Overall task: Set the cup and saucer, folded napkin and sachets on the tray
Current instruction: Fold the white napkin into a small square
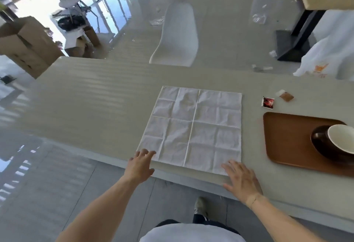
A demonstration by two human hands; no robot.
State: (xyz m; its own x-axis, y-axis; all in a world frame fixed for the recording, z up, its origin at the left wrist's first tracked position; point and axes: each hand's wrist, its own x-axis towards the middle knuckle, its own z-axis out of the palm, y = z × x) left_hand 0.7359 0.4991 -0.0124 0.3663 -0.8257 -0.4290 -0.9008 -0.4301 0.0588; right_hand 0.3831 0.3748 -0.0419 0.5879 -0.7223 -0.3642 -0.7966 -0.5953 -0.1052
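A white cloth napkin lies spread flat and creased on the pale table. My left hand is at its near left corner, fingers apart, fingertips on or just over the cloth. My right hand lies open by the near right corner, holding nothing. To the right sits a brown wooden tray with a dark saucer and a cup, white inside, on it, partly cut off by the frame edge. Beyond the tray lie a red sachet and a brown sachet on the table.
The table's near edge runs just under my hands. A white chair stands at the table's far side. Cardboard boxes sit on the floor at the left. A white bag and a black table base are at the far right.
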